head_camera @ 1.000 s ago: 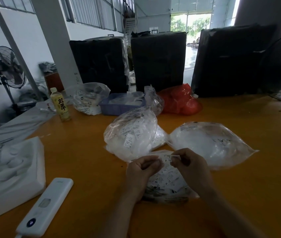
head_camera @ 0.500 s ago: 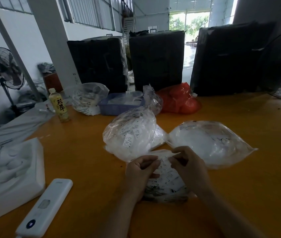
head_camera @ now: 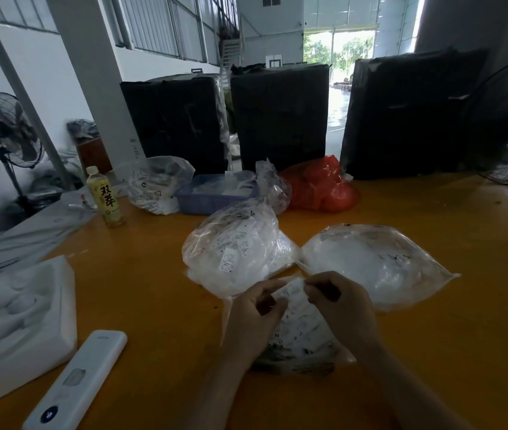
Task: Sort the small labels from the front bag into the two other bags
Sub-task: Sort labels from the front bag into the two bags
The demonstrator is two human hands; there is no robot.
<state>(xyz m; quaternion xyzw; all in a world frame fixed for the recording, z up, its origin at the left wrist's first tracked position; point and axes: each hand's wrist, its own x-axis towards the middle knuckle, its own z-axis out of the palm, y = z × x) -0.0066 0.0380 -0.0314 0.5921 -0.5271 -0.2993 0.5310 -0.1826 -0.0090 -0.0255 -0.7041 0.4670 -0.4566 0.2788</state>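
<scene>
orange table [head_camera: 141, 293] in a warehouse — left hand [head_camera: 251, 315] and right hand [head_camera: 339, 302] pinch a label [head_camera: 291, 290].

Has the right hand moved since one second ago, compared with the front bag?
Yes, slightly. The right hand has shifted left toward the left hand above the front bag; both pinch one label.

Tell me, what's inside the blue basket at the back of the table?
The blue basket holds pale, whitish stuff heaped near its rim, maybe plastic or paper; it is too blurry to name. Its wall hides whatever lies deeper, and a clear crinkled bag covers its right end.
</scene>
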